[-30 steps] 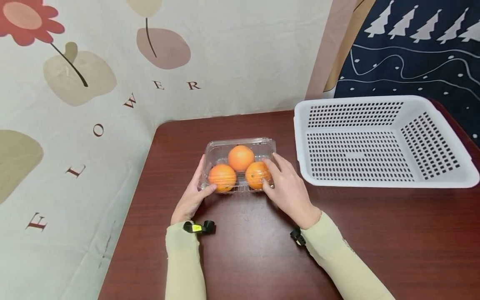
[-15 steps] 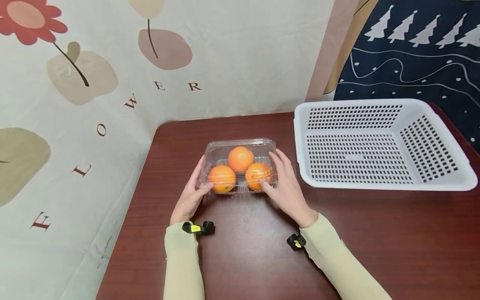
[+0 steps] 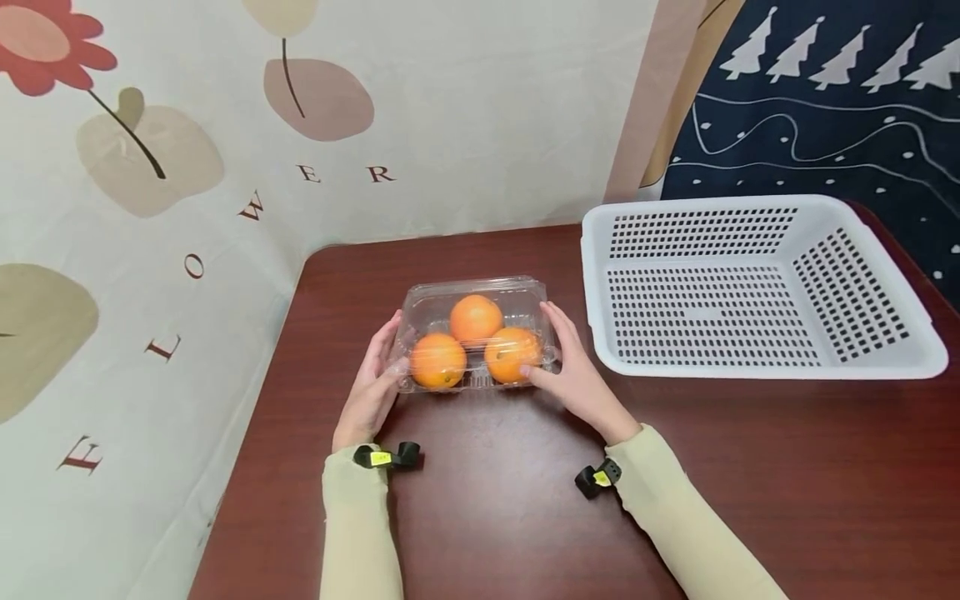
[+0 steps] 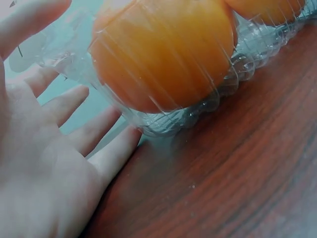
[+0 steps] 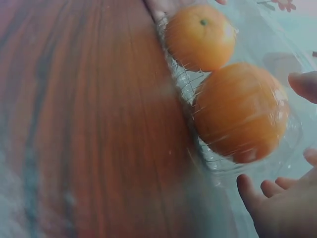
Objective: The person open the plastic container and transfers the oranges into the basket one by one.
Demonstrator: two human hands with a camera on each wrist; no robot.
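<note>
A clear plastic clamshell box (image 3: pixel 431 296) with ridged sides sits on the table, lid over three oranges. One orange (image 3: pixel 476 319) lies at the back; a left orange (image 3: pixel 438 361) and a right orange (image 3: pixel 513 355) are in front. My left hand (image 3: pixel 365 398) is at the box's left side, thumb near the front corner. In the left wrist view its fingers (image 4: pixel 74 101) stretch toward the plastic, tips right at the lower edge. My right hand (image 3: pixel 579 383) flanks the right side, its thumb over the front and its fingers spread in the right wrist view.
A white perforated plastic basket (image 3: pixel 592 292) stands to the right of the box, toward the back of the dark red wooden table (image 3: pixel 495 500). Behind the table hangs a pale printed cloth (image 3: pixel 465 108). A navy cloth with white trees (image 3: pixel 810 125) hangs at the back right.
My right hand's fingers have slid from over the lid outward to the box's right side. My left thumb has drawn back a little from the left orange. The box has stayed nearly in place.
</note>
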